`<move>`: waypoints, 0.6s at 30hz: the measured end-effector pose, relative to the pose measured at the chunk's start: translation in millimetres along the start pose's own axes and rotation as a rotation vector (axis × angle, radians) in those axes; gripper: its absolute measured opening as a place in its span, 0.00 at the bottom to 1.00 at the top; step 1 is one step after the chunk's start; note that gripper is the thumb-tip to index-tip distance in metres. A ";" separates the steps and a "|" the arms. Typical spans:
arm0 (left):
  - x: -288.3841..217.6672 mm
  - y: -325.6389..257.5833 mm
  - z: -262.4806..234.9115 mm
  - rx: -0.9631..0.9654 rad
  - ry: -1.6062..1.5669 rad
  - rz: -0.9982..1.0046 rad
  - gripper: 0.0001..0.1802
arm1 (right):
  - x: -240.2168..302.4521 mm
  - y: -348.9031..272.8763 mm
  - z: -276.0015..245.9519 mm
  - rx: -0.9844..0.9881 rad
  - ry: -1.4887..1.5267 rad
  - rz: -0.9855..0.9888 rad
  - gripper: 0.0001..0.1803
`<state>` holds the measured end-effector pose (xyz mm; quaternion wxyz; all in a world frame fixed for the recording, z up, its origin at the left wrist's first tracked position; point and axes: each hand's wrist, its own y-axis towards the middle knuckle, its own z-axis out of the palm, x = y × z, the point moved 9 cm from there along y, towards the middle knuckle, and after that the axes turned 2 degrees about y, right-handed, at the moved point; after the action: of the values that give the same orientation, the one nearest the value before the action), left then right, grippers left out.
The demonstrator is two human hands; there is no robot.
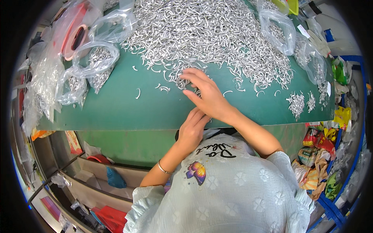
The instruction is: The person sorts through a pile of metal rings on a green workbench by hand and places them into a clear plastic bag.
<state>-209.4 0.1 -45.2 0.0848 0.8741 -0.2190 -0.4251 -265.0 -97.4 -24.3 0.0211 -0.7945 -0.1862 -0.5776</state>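
A wide heap of small curved silvery metal pieces covers the far part of the green tabletop. My right hand reaches over the near fringe of the heap, thumb and fingers apart, with some pieces beneath and between them. Just below it, at the table's front edge, my left hand has its fingers stretched forward, their tips partly covered by the right hand. Whether pieces lie under the left fingers is hidden. A few stray pieces lie left of the right hand.
Clear plastic bags of pieces stand at the left, near a pair of pink-handled scissors. More bags lie at the right, beyond a small separate pile. Below the table are drawers at left and colourful packets at right.
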 end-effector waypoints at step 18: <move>-2.6 4.3 -2.0 0.034 -0.022 -0.031 0.18 | -6.7 -21.3 -37.2 0.017 -0.360 -0.046 0.25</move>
<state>-210.5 -2.7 -40.6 0.0610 0.8741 -0.2138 -0.4320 -307.4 -88.7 -22.0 -0.0191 -0.8804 -0.2102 -0.4246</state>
